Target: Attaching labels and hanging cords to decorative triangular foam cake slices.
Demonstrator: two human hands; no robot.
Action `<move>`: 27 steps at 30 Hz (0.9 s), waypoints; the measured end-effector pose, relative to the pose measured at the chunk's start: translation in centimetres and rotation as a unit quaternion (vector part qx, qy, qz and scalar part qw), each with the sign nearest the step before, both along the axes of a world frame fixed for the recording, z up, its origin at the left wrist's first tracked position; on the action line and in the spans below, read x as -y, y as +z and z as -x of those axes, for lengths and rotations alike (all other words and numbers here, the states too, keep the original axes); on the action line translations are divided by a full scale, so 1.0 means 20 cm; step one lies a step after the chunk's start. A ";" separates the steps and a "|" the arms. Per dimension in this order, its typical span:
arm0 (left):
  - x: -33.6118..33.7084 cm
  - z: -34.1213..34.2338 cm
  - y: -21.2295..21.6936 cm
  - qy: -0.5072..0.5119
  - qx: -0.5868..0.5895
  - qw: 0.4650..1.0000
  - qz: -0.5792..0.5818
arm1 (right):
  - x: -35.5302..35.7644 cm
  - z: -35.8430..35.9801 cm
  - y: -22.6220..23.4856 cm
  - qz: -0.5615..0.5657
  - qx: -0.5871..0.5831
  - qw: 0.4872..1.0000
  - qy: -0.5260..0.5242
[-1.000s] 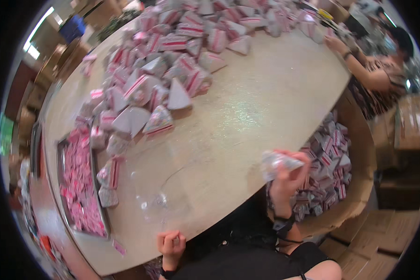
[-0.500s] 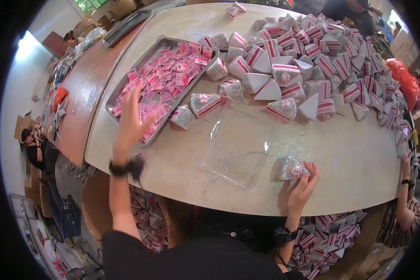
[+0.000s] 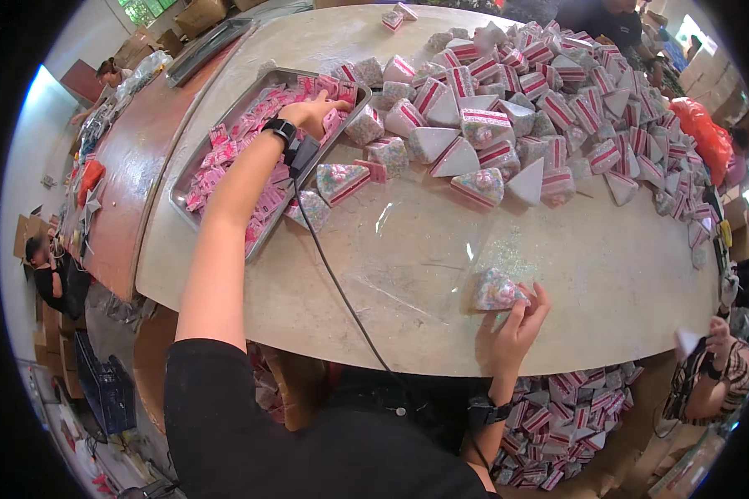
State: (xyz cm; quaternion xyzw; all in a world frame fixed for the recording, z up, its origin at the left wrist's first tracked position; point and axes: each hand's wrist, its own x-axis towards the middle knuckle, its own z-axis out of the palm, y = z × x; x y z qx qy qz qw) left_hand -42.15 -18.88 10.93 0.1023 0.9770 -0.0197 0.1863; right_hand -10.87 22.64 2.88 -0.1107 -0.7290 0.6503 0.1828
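My left hand [image 3: 310,116] reaches to the far right end of a metal tray [image 3: 175,185] heaped with small pink packets [image 3: 262,125]. Its fingers look spread at the packets, with the fingertips partly lost among them. On the table near the front edge, my right hand [image 3: 520,326] has its fingertips on a glittery cake-slice ornament [image 3: 496,289] with a pale flower-like decoration. More cake-slice ornaments [image 3: 341,183] lie beside the tray; one has a pink packet [image 3: 374,171] at its end. A clear plastic sheet [image 3: 391,287] lies between my hands.
A large pile of white and pink cake slices [image 3: 549,100] covers the far right of the table [image 3: 349,333]. Boxes of more slices [image 3: 566,416] stand below the front edge. A cable [image 3: 341,291] runs from my left wrist. A co-worker's hand [image 3: 718,337] is at right.
My left hand has moved from above the tray's near part to its far right end, down to the packets. My right hand stays at the cake slice; the whole view has shifted slightly.
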 end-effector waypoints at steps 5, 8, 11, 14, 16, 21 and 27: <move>-0.03 -0.06 0.07 -0.015 -0.017 1.000 0.002 | -0.01 -0.01 0.02 -0.006 0.019 1.000 0.022; -0.05 -0.10 0.14 -0.002 0.008 1.000 0.020 | -0.03 -0.01 -0.02 -0.016 0.011 0.999 0.034; 0.08 -0.11 0.16 -0.017 -0.067 0.997 0.021 | -0.02 0.00 -0.01 -0.007 0.000 0.998 0.057; 0.10 -0.18 0.20 -0.039 -0.210 0.976 -0.049 | -0.02 0.00 0.00 -0.016 0.023 0.998 0.053; 0.13 -0.25 0.26 -0.028 -0.241 0.968 -0.067 | -0.03 0.00 -0.01 -0.067 -0.001 0.997 0.033; 0.45 -0.45 0.33 -0.026 -0.377 0.923 -0.076 | 0.00 -0.01 0.03 -0.040 0.021 0.998 0.049; 0.31 -1.02 0.61 0.121 -0.407 0.870 -0.250 | 0.01 -0.01 0.00 -0.022 0.015 0.998 0.060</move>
